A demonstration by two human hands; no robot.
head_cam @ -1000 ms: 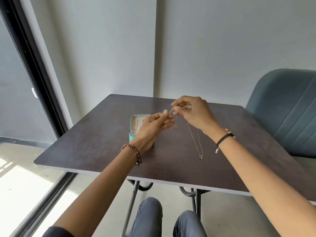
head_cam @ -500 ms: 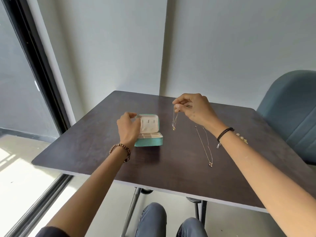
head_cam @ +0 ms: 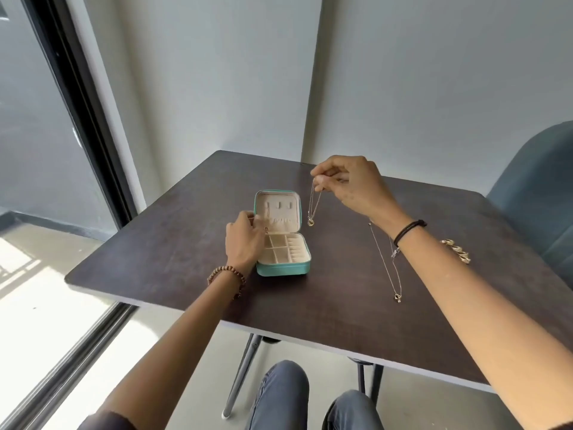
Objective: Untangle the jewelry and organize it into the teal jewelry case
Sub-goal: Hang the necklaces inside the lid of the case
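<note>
The teal jewelry case (head_cam: 283, 270) lies open on the dark table (head_cam: 173, 259), its beige lid (head_cam: 279, 209) tilted back and its compartments showing. My left hand (head_cam: 245, 240) holds the case at its left edge, fingers curled by the lid hinge. My right hand (head_cam: 350, 184) pinches a thin gold necklace (head_cam: 313, 206), which hangs doubled just right of the lid, with its pendant just above the table. A second thin necklace (head_cam: 387, 270) lies stretched out on the table under my right wrist.
A chunky gold bracelet (head_cam: 458, 252) lies on the table beyond my right forearm. A blue chair (head_cam: 536, 193) stands at the table's right side. A glass door with a dark frame (head_cam: 83, 107) runs along the left. My knees are under the table's near edge.
My left hand let go of the necklace and moved left to the case's edge. My right hand keeps the necklace, which now hangs free beside the lid.
</note>
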